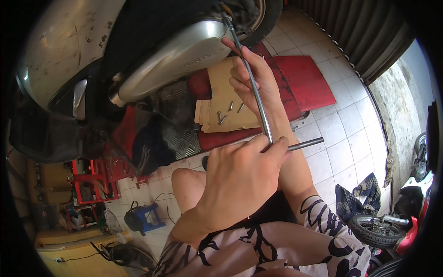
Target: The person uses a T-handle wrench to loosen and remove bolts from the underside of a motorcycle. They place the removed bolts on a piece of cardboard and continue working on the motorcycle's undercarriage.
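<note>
A long metal T-handle socket wrench slants up to the edge of a motorbike's silver engine-side cover. Its socket end meets a fastener spot beside the rear wheel; the fastener itself is hidden. My left hand is closed around the junction of the crossbar, which sticks out to the right. Farther up, my right hand has its fingers curled at the shaft, the forefinger stretched toward the socket end. Below the cover, several loose bolts lie on a piece of cardboard.
The cardboard rests on a red lift platform under the bike. White floor tiles stretch right to a ribbed shutter. A loose wheel and a dark cloth lie at lower right. At left are a blue-framed device and a red rack.
</note>
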Demonstrator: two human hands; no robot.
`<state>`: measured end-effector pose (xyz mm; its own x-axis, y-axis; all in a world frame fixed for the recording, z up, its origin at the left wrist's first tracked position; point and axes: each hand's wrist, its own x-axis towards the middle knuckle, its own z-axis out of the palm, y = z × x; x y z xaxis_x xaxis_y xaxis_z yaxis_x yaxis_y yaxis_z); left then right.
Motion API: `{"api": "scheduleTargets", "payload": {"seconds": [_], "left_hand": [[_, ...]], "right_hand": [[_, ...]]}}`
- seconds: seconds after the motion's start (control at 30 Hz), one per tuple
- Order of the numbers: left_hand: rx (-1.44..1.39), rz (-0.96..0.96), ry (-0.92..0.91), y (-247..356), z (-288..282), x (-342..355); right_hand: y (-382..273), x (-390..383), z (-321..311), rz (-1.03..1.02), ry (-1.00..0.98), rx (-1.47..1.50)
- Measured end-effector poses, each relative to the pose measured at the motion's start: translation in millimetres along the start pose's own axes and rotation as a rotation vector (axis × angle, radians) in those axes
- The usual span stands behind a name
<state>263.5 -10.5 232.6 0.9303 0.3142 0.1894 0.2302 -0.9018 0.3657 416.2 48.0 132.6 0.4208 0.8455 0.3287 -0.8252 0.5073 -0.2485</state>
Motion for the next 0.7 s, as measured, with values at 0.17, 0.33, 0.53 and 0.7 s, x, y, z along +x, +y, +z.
{"api": "scheduleTargets", "payload": {"seconds": [0.17,0.33,0.53,0.7], "left_hand": [[-0.044,0.042,0.002,2,0,9],[-0.324,0.054,0.160,0,30,17],[-0.669,0.175,0.518,-2,53,23],[-0.913,0.229,0.550,4,78,35]], "right_hand": [[3,3,1,0.021,0.004,0.144],[-12,4,-1,0.075,0.021,0.052],[-7,-3,-3,0.317,-0.286,0.512],[1,-11,-12,0.235,-0.775,0.463]]}}
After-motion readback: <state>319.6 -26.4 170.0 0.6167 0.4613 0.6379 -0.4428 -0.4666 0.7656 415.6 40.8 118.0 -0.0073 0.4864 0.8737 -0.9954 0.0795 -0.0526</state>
